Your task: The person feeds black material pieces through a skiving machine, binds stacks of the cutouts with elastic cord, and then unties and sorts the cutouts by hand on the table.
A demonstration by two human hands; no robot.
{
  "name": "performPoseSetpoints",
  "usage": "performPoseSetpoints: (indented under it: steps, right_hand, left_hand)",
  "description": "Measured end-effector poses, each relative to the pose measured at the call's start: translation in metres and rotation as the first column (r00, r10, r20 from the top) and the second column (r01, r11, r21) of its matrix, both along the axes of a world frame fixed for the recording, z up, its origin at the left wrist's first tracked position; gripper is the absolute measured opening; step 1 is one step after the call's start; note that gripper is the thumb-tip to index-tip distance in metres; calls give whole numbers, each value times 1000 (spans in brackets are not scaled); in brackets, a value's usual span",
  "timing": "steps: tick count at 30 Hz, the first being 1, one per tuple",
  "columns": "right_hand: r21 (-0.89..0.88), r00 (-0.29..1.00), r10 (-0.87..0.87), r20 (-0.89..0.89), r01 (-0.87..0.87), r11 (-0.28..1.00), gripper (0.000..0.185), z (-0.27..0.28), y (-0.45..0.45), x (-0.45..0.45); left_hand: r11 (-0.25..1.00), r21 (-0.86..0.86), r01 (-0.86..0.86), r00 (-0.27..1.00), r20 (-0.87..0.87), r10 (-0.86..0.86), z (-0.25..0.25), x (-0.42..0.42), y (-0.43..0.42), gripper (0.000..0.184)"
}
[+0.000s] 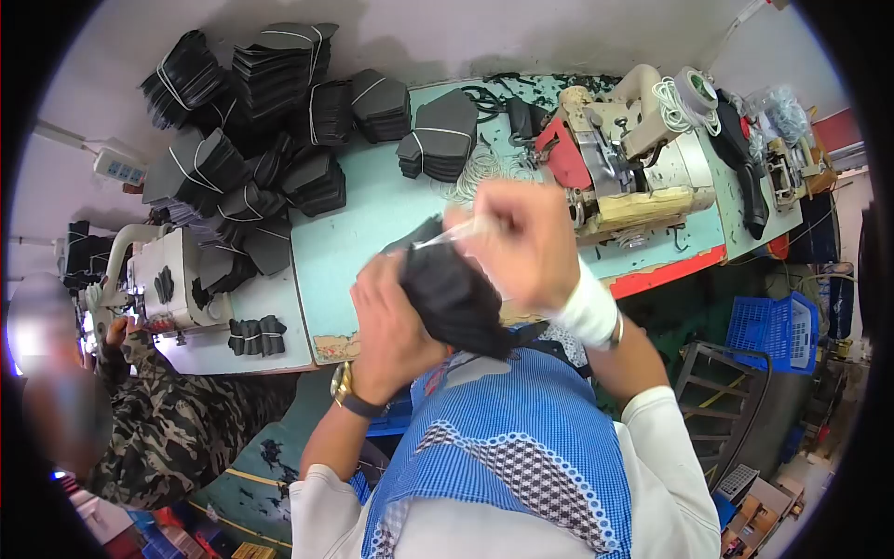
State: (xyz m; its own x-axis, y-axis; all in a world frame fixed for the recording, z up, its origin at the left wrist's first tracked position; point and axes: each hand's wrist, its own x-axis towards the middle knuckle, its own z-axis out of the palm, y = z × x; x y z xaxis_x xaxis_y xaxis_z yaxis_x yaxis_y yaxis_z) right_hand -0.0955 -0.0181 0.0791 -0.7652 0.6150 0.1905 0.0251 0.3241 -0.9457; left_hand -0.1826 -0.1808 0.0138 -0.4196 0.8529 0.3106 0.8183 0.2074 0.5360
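Note:
My left hand (389, 326) is wrapped round a stack of black cut pieces (453, 296), held up in front of my apron. A thin white cord (436, 240) lies across the top end of the stack and runs to my right hand (526, 244). That hand is closed in a pinch on the cord, slightly blurred, just above and right of the stack. Whether the cord goes fully round the stack is hidden.
Several tied black stacks (372, 107) lie along the back left of the table (349, 228). A sewing machine (643, 168) and loose white cord (480, 175) are at right. At left, a person in a camouflage sleeve (177, 419) sits by another machine (172, 270). Blue crates (773, 326) stand right.

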Motion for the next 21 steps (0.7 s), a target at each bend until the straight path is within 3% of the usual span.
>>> performPoseSetpoints:
  steps: [1, 3, 4, 5, 6, 7, 8, 9, 11, 12, 13, 14, 15, 17, 18, 20, 21]
  right_hand:
    - [-97, 998, 50, -23, -52, 994, 37, 6, 12, -7]
    - [207, 987, 122, 102, -141, 968, 37, 10, 2, -3]
    - [484, 983, 181, 16, -166, 859, 40, 9, -4, -2]
    - [624, 967, 228, 112, -247, 741, 38, 22, -13, 6]
    - [698, 970, 233, 65, -211, 684, 40, 21, -22, 15]
    - [764, 971, 238, 18, -167, 623, 41, 19, -26, 23]
    - [792, 972, 224, 67, -188, 581, 46, 20, -20, 32]
    - [811, 976, 198, 90, -187, 555, 51, 18, -11, 38]
    - [804, 983, 176, 56, -149, 576, 58, -1, 8, 44]
    - [771, 980, 143, 138, -197, 605, 57, -19, 15, 57]
    - [740, 970, 111, 216, -237, 629, 58, -43, 24, 66]
    - [455, 873, 218, 436, -423, 784, 55, -65, 24, 75]
    - [450, 865, 231, 445, -439, 778, 55, -77, 30, 71]
    - [190, 835, 280, 473, -408, 893, 53, -98, 30, 68]
    - [194, 844, 272, 463, -396, 898, 53, -111, 25, 66]
    - [-38, 895, 388, 221, -390, 920, 51, -130, 16, 61]
    - [26, 915, 366, 168, -376, 926, 52, -133, 10, 58]
  left_hand:
    - [997, -55, 45, 996, -68, -49, -3, 8, -6, 103]
    - [996, -68, 61, 998, 28, -59, -5, 14, -6, 100]
    - [960, -186, 209, 978, 18, -210, -9, 5, -2, 99]
    - [962, -192, 193, 981, 14, -195, -3, 4, 0, 99]
    - [995, -35, 90, 842, 537, -57, 8, 3, 3, 95]
    - [995, 50, -86, 425, 905, -9, 14, 2, 5, 92]
    - [999, -24, -41, 509, 860, 42, 13, -9, -2, 90]
    - [1000, -22, -22, 380, 925, 29, 13, -11, -8, 88]
    - [993, -2, 120, 54, 999, -5, -2, -10, -27, 85]
    - [989, -37, 147, -137, 989, 57, -3, 0, -26, 84]
    - [990, -38, 133, -145, 988, 57, -2, 1, -25, 84]
    - [974, -26, 226, -80, 996, 45, 2, -1, -19, 84]
    - [948, -26, 317, -26, 999, 36, 3, -2, -14, 85]
    - [927, -50, 372, -80, 993, 86, 1, 6, -17, 86]
    - [935, -34, 354, -74, 995, 64, -3, 6, -18, 87]
    - [950, -10, 313, -60, 998, 31, -9, 6, -19, 89]
    - [943, -11, 332, -67, 997, 35, -14, 6, -23, 89]
